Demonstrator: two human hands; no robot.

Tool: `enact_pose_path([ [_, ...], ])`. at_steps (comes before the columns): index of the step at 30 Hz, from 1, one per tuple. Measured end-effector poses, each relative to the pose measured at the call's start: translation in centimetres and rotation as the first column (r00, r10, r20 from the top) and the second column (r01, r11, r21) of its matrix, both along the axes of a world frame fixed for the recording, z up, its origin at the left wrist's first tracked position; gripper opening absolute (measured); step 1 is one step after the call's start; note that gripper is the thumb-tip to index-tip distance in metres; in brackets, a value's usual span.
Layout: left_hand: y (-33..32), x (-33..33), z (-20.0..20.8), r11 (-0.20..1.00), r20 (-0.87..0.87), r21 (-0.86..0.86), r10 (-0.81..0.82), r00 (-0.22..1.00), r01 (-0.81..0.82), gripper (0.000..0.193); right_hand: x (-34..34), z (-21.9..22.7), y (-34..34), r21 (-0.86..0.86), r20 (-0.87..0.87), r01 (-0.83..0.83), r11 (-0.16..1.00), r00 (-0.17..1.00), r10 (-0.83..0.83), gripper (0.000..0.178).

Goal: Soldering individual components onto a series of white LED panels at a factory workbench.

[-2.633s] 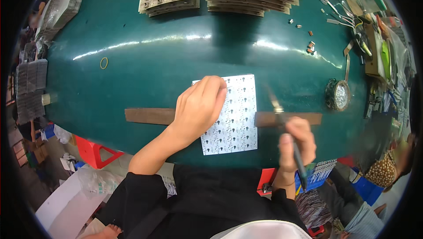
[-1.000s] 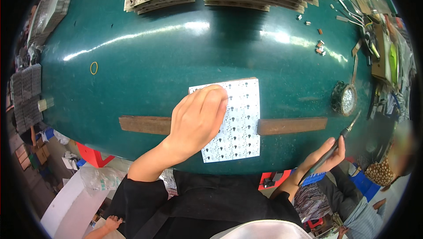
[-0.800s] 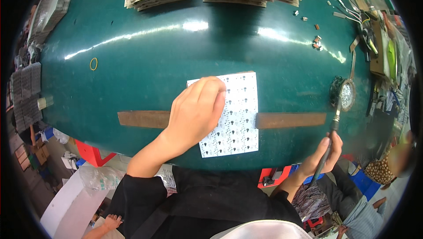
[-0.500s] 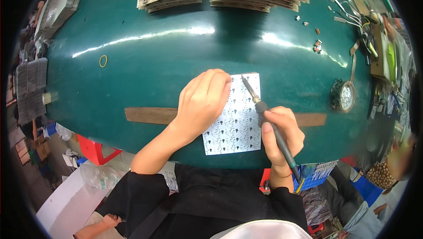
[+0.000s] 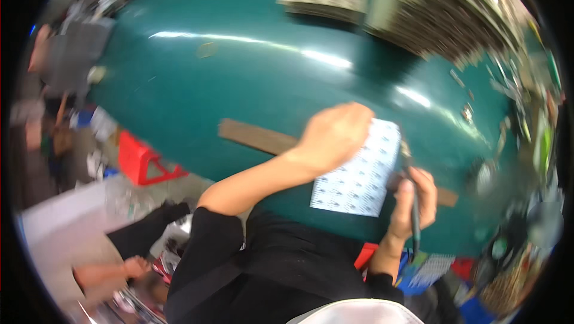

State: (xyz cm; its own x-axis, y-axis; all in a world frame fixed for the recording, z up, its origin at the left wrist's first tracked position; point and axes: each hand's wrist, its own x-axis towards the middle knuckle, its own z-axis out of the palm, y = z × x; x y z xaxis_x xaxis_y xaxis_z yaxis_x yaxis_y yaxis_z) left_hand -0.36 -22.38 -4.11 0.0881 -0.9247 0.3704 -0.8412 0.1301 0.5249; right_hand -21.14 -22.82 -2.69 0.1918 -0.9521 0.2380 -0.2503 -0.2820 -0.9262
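Board (image 5: pixel 362 174) under left hand (image 5: pixel 336 134); right hand (image 5: pixel 426 198) grips soldering iron (image 5: pixel 415 228).

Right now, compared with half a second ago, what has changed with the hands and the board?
The right hand has moved the soldering iron rightward, from over the white board to near its right edge. The view has turned and blurred. As before: the left hand at the board's upper left, the soldering iron in the right hand.
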Motion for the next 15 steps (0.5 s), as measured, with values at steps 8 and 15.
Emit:
enact_pose_path([
  [8,-1.1,-2.6,-3.3,0.985,-0.082,-0.120,-0.133,0.988,0.123,0.015,-1.7,0.3,1.5,0.006,-0.035,0.162,0.987,0.986,-0.162,0.020],
  [15,-0.3,-1.7,-2.4,0.980,-0.140,-0.160,-0.139,0.980,0.117,0.017,3.7,0.7,-0.9,-0.234,0.021,-0.098,0.967,0.994,0.106,0.016],
])
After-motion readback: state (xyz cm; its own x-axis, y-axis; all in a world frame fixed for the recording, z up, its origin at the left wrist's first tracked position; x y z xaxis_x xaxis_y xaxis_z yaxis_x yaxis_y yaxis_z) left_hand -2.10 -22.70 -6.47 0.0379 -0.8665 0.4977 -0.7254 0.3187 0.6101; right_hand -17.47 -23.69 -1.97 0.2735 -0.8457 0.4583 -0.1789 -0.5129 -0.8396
